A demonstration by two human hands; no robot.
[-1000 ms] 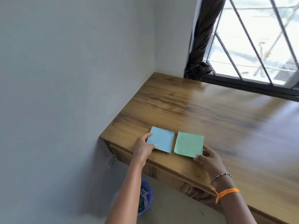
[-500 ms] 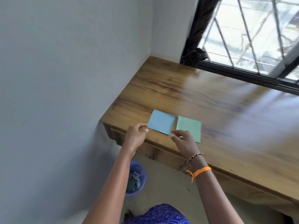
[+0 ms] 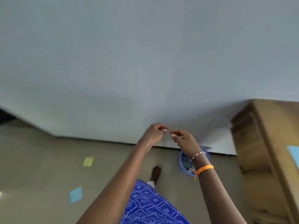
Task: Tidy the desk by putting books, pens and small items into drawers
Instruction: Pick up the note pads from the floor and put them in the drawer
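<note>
My left hand (image 3: 154, 134) and my right hand (image 3: 184, 139) hang in the air in front of the grey wall, fingertips almost meeting, fingers loosely curled and holding nothing. The wooden desk (image 3: 267, 135) shows only at the right edge of the view, to the right of both hands. A corner of a blue paper square (image 3: 294, 155) lies on its top. On the floor to the left lie a yellow paper square (image 3: 88, 161) and a blue paper square (image 3: 75, 194). No drawer is visibly open.
A blue waste bin (image 3: 183, 160) with scraps stands on the floor by the wall, partly hidden behind my right wrist. My foot (image 3: 156, 172) and blue patterned clothing (image 3: 150, 206) are below. The wall meets the floor just beyond my hands.
The view has swung left and down, away from the desk top. Both hands have left the blue and green squares on the desk and now hang over the floor.
</note>
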